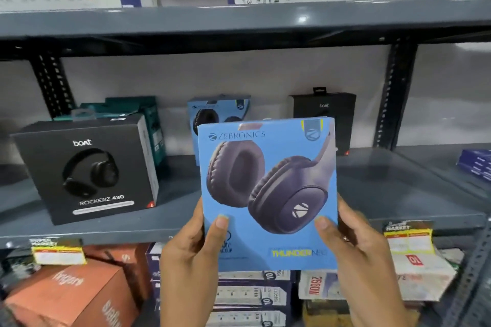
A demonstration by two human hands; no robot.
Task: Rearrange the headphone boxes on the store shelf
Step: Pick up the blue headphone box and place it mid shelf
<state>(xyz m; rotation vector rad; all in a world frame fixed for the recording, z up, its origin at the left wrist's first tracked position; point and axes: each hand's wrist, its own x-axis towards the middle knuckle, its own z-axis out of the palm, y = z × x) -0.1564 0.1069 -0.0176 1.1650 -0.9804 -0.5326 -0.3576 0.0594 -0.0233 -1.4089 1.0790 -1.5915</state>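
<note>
My left hand (194, 252) and right hand (356, 249) grip the blue Zebronics box (268, 194) upright before the shelf (385, 194) (not yet placed). A black Boat box (87, 170) stands front-left; others wait further back.

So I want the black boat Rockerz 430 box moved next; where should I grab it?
Take the black boat Rockerz 430 box by its two upright side faces, coming from the front: it stands upright at the grey metal shelf edge, both sides apparently clear.
</note>
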